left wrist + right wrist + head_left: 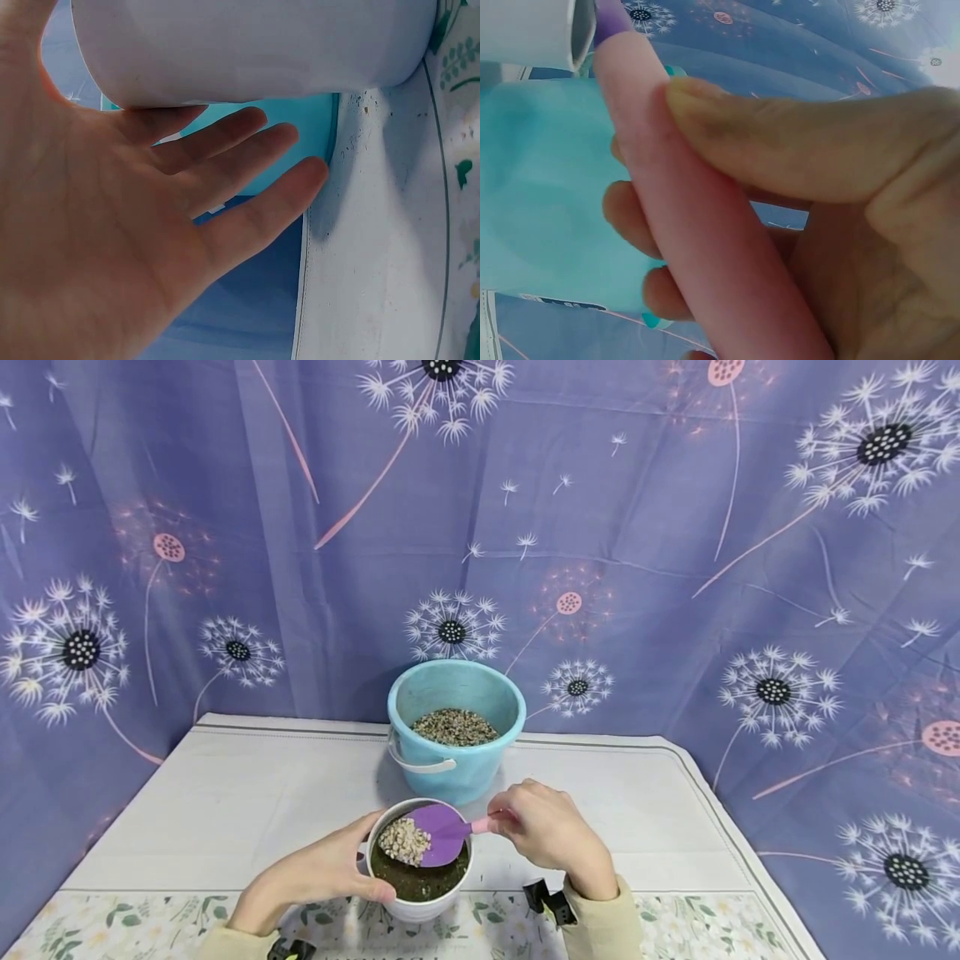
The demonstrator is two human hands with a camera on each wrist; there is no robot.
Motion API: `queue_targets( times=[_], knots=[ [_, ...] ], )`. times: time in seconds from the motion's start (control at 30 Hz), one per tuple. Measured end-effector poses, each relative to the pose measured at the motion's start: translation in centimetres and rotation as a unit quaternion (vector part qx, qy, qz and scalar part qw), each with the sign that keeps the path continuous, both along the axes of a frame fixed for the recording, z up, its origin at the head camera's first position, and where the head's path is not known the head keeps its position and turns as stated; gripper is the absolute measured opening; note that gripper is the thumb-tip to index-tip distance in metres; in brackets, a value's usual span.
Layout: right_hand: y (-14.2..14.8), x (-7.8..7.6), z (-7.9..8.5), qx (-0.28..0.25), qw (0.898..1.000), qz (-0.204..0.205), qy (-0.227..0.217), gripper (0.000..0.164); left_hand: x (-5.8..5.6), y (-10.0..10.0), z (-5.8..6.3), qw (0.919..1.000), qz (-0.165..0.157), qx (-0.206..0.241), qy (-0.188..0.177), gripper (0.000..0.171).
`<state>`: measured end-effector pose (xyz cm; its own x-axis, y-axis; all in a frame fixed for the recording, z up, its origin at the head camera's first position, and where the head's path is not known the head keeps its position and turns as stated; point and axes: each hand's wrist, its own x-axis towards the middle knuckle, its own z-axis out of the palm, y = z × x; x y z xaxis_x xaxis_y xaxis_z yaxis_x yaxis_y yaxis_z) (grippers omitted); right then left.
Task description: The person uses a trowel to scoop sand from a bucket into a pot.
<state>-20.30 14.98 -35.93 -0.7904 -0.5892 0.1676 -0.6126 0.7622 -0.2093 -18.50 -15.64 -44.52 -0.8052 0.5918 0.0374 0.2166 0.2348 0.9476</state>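
A white pot (422, 911) of dark soil (420, 883) stands near the front of the table. My left hand (322, 867) holds its left side, thumb along the near rim and fingers round towards the back. In the left wrist view those fingers (259, 214) are spread beside the pot's wall. With my right hand (546, 828) I grip the pink handle (697, 217) of a small trowel, thumb lying along it. Its purple blade (448, 837) is over the pot's mouth, and pale grains (405, 842) sit on the tip end, partly covering the soil.
Just behind the pot is a light blue bucket (457, 781) with a white handle (423, 767), partly filled with mixed grit (456, 727). A white table cover (285, 793) has a floral front strip (697, 922). A purple dandelion-print curtain (360, 593) hangs behind and at the sides.
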Motion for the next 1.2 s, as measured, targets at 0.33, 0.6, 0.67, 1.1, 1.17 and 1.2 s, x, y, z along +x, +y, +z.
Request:
queue_targets(
  times=[0.33, 0.6, 0.67, 1.1, 1.17, 1.2],
  knots=[
    [-0.18, 0.27, -0.05, -0.001, 1.0, -0.002, 0.021, 0.007, -0.11, 0.02, -0.14, 0.9992, -0.022, 0.029, -0.018, 0.096],
    [-0.3, 0.17, -0.25, -0.002, 0.999, -0.015, 0.031, 0.004, -0.14, 0.03, -0.39, 0.9993, -0.02, 0.029, -0.013, 0.096],
    [-0.32, 0.16, -0.31, -0.005, 0.999, -0.019, 0.034, 0.005, -0.15, 0.03, -0.43, 0.9991, -0.021, 0.032, -0.017, 0.097],
    [-0.41, 0.02, -0.46, -0.01, 0.998, -0.035, 0.045, 0.007, -0.14, 0.06, -0.48, 0.9985, -0.027, 0.041, -0.026, 0.097],
    [-0.43, 0.0, -0.42, -0.011, 0.998, -0.036, 0.046, 0.007, -0.15, 0.05, -0.47, 0.9984, -0.029, 0.042, -0.024, 0.097],
    [-0.44, 0.0, -0.4, -0.011, 0.998, -0.037, 0.046, 0.007, -0.17, 0.05, -0.46, 0.9983, -0.03, 0.043, -0.023, 0.097]
  ],
)
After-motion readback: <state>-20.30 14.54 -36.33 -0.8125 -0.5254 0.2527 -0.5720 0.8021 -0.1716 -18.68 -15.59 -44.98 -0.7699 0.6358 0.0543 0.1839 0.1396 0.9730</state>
